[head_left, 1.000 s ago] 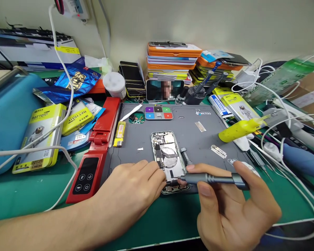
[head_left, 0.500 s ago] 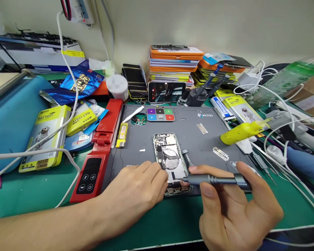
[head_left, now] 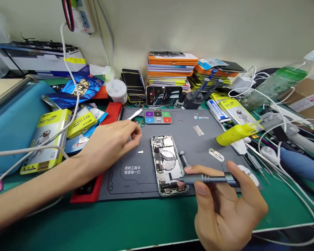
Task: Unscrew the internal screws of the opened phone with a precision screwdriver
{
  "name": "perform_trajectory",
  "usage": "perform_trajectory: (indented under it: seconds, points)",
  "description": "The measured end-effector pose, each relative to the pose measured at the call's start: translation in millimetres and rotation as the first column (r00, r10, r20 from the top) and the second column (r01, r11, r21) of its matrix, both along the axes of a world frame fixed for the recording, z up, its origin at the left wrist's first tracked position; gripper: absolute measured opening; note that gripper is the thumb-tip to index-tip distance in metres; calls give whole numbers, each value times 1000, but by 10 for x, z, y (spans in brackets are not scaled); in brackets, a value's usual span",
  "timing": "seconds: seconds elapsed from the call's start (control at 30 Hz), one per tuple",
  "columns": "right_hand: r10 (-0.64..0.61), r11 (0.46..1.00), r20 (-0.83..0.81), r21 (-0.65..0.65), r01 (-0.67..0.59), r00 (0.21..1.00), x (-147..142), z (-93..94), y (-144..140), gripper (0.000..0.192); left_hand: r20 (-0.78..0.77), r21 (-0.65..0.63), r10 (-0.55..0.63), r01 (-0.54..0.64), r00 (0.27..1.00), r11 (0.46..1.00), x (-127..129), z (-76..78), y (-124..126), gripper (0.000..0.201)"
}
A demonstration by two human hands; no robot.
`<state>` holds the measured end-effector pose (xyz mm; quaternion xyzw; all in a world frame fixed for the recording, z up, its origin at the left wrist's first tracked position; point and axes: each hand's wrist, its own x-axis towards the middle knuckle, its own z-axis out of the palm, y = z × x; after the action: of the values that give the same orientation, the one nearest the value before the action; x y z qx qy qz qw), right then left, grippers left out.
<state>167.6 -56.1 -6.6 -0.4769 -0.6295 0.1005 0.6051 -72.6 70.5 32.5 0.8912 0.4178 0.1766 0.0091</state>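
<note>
An opened phone (head_left: 169,165) lies on the dark grey mat (head_left: 193,146), its inner parts bare. My right hand (head_left: 229,205) grips a grey screwdriver (head_left: 209,179), held almost level, with its thin tip over the lower part of the phone. A fingertip rests by the phone's lower edge. My left hand (head_left: 112,143) is above the mat's left side, fingers curled together, and what they hold, if anything, is hidden. A second grey screwdriver (head_left: 183,158) stands against the phone's right side. Between my left hand and the phone lies a small metal piece (head_left: 140,152).
Behind the phone sits a tray of coloured squares (head_left: 158,118). Right are a razor blade (head_left: 216,154), a yellow bottle (head_left: 235,134) and tangled white cables. A red device (head_left: 87,191) lies at the left, partly under my arm, beside yellow battery boxes (head_left: 48,139). Stacked boxes (head_left: 170,68) stand behind.
My left hand has moved off the phone, up and to the left, uncovering the phone's left edge. My right hand keeps the screwdriver at the phone. The view has shifted slightly.
</note>
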Motion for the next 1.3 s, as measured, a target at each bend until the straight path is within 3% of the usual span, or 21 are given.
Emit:
perform_trajectory:
  seconds: [0.27, 0.57, 0.93, 1.3]
  points:
    - [30, 1000, -31, 0, -30, 999, 17, -57, -23, 75, -113, -36, 14, -19, 994, 999, -21, -231, 109, 18]
    - [42, 999, -14, 12, -41, 999, 16, -50, -13, 78, -107, -55, -18, 12, 994, 998, -30, -203, 129, 19]
    - [-6, 1000, -45, 25, 7, 999, -3, -24, -48, 75, 0, 0, 70, -70, 998, 998, -34, -226, 149, 21]
    - [16, 1000, -7, 6, -16, 1000, 16, -22, -61, 77, 22, 8, -4, 3, 1000, 1000, -14, -244, 167, 22]
